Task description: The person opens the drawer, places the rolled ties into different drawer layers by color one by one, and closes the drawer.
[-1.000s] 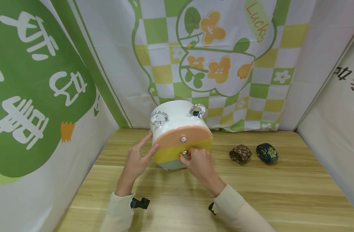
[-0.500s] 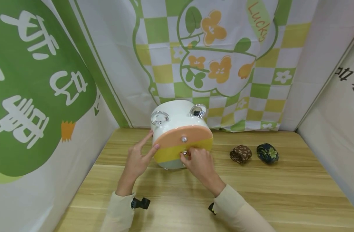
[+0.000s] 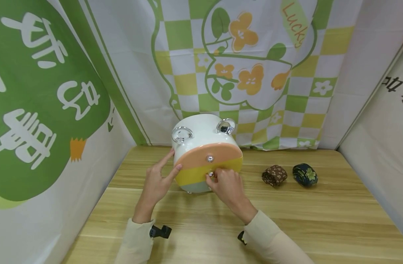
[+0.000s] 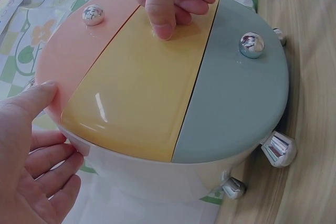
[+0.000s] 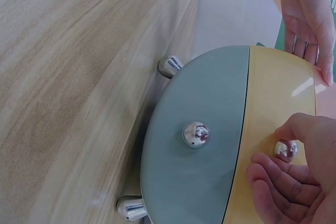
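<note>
While the left hand rests with straight fingers against the side of the round drawer box, the right hand pinches the silver knob of the yellow drawer. The box stands on the bench, near two rolled fabric bundles.

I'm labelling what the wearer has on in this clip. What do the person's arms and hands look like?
Both arms wear long cream sleeves reaching to the wrists. The left hand and right hand are bare, with no gloves; I can make out no rings. A small black camera mount sits under the left wrist, another under the right.
</note>
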`<control>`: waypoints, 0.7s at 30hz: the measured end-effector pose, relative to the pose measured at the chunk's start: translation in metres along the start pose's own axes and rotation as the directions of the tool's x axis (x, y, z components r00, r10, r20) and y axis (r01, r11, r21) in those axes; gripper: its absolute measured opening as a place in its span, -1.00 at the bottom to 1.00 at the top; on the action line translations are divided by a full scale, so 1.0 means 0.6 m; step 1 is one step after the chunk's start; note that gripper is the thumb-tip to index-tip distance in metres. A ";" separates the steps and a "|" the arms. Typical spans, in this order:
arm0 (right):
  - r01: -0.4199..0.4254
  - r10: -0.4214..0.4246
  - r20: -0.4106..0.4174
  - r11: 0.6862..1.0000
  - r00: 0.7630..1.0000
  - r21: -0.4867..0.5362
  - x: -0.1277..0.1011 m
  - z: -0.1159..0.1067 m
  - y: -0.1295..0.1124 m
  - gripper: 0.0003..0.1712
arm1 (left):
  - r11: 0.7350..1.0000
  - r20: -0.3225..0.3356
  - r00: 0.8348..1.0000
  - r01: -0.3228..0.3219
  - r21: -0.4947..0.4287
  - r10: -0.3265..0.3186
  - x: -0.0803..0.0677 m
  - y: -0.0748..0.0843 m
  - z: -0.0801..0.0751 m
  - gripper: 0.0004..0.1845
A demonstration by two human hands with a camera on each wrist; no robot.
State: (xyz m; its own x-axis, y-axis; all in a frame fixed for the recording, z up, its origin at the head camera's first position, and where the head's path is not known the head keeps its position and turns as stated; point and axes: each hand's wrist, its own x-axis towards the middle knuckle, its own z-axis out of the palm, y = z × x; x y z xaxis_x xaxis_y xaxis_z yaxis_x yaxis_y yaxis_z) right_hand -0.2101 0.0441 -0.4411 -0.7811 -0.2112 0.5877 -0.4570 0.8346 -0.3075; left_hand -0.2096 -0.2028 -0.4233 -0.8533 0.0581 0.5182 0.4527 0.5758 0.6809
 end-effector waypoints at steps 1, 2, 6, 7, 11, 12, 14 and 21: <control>0.002 -0.002 -0.004 1.000 1.000 0.002 0.000 0.000 0.000 -0.49 | 1.000 0.000 1.000 -0.003 0.000 0.003 0.000 0.000 0.000 -0.35; 0.002 -0.002 -0.008 1.000 1.000 0.003 -0.001 0.000 0.001 -0.49 | 1.000 -0.001 1.000 -0.004 -0.001 0.004 0.000 0.000 0.001 -0.36; 0.006 -0.006 -0.021 1.000 1.000 0.002 -0.001 -0.001 0.000 -0.49 | 1.000 0.000 1.000 -0.012 -0.001 0.012 0.001 0.002 0.000 -0.36; 0.007 -0.007 -0.024 1.000 1.000 -0.001 -0.002 -0.001 0.000 -0.49 | 1.000 0.000 1.000 -0.012 -0.003 0.012 0.001 0.002 0.000 -0.36; 0.009 -0.009 -0.024 1.000 1.000 -0.016 -0.004 -0.003 0.000 -0.51 | 1.000 0.002 1.000 -0.008 -0.007 0.008 0.001 0.002 0.000 -0.36; 0.008 -0.009 -0.021 1.000 1.000 -0.018 -0.004 -0.003 0.001 -0.51 | 1.000 0.001 1.000 -0.007 -0.006 0.007 0.001 0.001 0.000 -0.37; 0.006 -0.007 -0.012 1.000 1.000 -0.019 -0.005 -0.004 0.000 -0.52 | 1.000 -0.001 1.000 -0.007 -0.009 0.007 0.001 0.000 0.000 -0.37; -0.007 0.007 0.008 1.000 1.000 -0.007 -0.010 -0.008 -0.001 -0.50 | 1.000 0.004 1.000 0.001 -0.019 -0.001 -0.001 0.000 -0.002 -0.37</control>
State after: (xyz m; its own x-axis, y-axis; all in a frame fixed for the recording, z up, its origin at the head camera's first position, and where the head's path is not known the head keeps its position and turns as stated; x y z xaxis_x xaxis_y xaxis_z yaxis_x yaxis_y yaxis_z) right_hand -0.2031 0.0470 -0.4409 -0.7876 -0.2099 0.5793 -0.4489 0.8395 -0.3062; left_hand -0.2088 -0.2035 -0.4229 -0.8547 0.0608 0.5156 0.4567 0.5602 0.6911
